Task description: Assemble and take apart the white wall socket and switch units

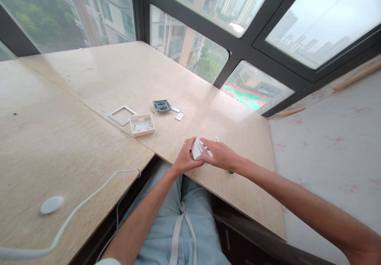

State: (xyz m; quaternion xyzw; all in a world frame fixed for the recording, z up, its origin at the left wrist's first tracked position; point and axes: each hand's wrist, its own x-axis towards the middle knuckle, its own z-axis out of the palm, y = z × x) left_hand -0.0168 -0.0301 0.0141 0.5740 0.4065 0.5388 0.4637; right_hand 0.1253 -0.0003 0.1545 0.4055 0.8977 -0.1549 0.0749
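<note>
My left hand (184,159) and my right hand (218,154) meet just above the near edge of the beige table (89,82). Both grip a small white plastic part (197,149), which looks like a switch cover; fingers of each hand are closed round it. A green-handled tool (230,172) peeks out under my right wrist, mostly hidden. Farther back on the table lie a white square frame (122,115), a white mounting box (142,124), a grey switch module (162,105) and two small white pieces (177,112).
A white cable (89,195) with a round white puck (51,204) runs across the lower left table section. Large windows (190,46) stand along the far edge. A pale floral surface (330,153) lies to the right. My lap in light blue cloth is below the table edge.
</note>
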